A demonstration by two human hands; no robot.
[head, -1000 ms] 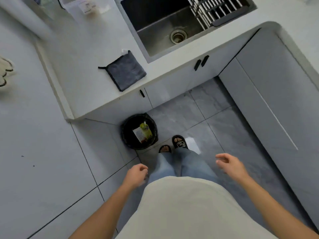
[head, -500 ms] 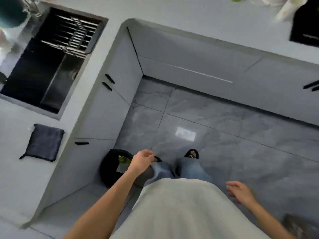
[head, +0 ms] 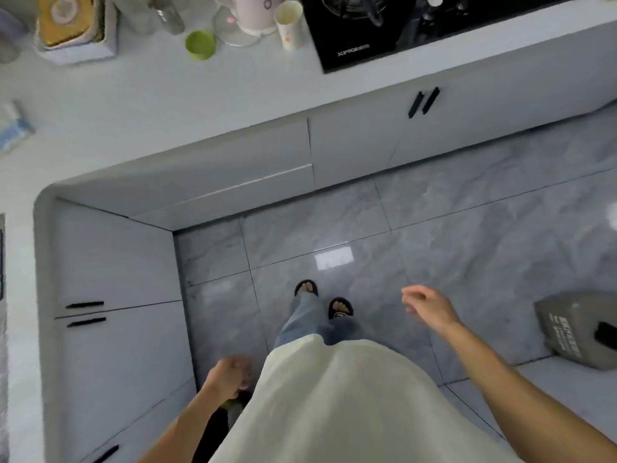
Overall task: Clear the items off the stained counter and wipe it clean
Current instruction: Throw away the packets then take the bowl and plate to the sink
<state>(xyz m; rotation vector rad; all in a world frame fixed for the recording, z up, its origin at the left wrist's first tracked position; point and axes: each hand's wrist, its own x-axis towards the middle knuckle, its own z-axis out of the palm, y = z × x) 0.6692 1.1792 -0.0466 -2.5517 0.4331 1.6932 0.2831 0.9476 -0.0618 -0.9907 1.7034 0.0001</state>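
Counter [head: 200,105], ahead beyond the floor: uncleared. On it: green cup [head: 200,45], paper cup [head: 289,24], pale kettle [head: 248,15], box [head: 75,25], beside a black cooktop [head: 384,31]. Wiping apparently not begun. Left hand [head: 230,375] loosely curled, empty; right hand [head: 429,307] relaxed, empty.

One small round lime-green cup [head: 200,45] stands on the pale counter [head: 173,105]. One tall white paper cup [head: 289,25] stands there too, beside one white electric kettle [head: 248,11]. One black glass cooktop [head: 400,25] is set in. One pale box with a yellow lid [head: 71,25] sits at the far left. Six black cabinet handles show, in pairs [head: 423,102] [head: 86,312], with one more [head: 106,454] low down. Two black slippers [head: 340,308], two bare hands [head: 430,307] and one grey bag [head: 581,329] complete the count.
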